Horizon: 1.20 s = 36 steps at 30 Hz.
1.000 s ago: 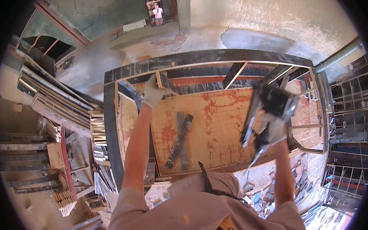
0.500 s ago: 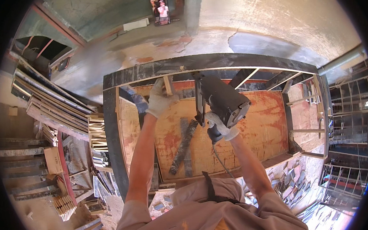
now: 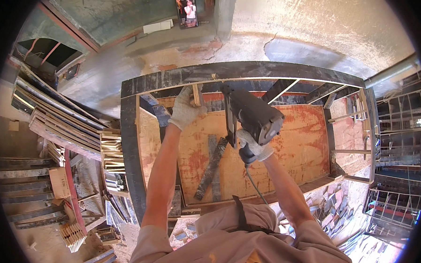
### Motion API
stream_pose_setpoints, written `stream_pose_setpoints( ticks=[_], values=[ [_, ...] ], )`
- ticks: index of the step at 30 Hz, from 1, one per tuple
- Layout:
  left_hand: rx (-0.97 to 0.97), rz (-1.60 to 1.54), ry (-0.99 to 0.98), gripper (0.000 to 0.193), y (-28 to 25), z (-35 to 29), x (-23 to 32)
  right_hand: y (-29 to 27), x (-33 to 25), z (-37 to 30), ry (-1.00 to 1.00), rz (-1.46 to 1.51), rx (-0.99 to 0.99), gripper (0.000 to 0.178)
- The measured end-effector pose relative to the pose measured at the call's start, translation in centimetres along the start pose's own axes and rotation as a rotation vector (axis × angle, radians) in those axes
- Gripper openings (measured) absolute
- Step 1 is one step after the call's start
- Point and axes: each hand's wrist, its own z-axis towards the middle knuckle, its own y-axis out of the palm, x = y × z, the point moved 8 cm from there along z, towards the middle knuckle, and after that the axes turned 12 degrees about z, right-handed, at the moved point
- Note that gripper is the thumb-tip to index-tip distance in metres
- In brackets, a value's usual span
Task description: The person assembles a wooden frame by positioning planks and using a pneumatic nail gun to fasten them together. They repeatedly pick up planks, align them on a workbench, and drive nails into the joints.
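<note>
My gloved left hand (image 3: pixel 185 109) is closed around a short wooden block (image 3: pixel 196 95), held against the inner side of the far rail of a dark wooden frame (image 3: pixel 250 70). In my gloved right hand (image 3: pixel 253 145) is a black nail gun (image 3: pixel 254 113), gripped by its handle. The nail gun's nose points toward the far rail, just right of the block; whether it touches the rail I cannot tell. A thin air hose (image 3: pixel 256 185) runs from its handle toward my body. Beneath both hands lies an orange-stained panel (image 3: pixel 289 153) inside the frame.
Two dark wood strips (image 3: pixel 209 174) lie crossed on the panel. Stacked boards (image 3: pixel 65 118) and bundled short pieces (image 3: pixel 111 153) stand left of the frame. Scrap wood (image 3: pixel 331 207) litters the floor at right, near metal racks (image 3: pixel 401 121). A wall (image 3: pixel 318 23) rises beyond.
The view has shifted slightly, so the frame sits a little farther right. Both hands keep their grips, with the block and the nail gun in nearly the same places along the rail.
</note>
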Motion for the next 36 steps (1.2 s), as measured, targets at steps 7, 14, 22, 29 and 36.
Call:
stream_pose_setpoints(
  ticks=[7, 14, 22, 29, 36],
  values=[
    [-0.026, -0.224, -0.137, 0.066, 0.0, 1.8, -1.9, 0.0, 4.6, -2.6, 0.023, 0.338, -0.023, 0.049],
    [-0.034, 0.103, -0.056, 0.066, -0.1, 2.4, 0.0, 2.5, 4.9, -3.3, 0.591, -0.142, -0.018, 0.046],
    [-0.233, 0.682, -0.284, 0.064, 0.4, 5.5, -0.4, 2.3, 6.7, 2.3, 0.412, -0.313, -0.031, 0.037],
    [0.027, 0.787, 0.041, 0.053, -0.5, 6.2, -4.4, 1.0, 5.8, 0.9, 0.028, -0.481, -0.081, 0.043],
    [0.062, -0.276, -0.073, 0.018, -1.2, 5.6, -2.4, 1.9, 4.4, -0.2, 0.647, -0.245, -0.016, 0.039]
  ],
)
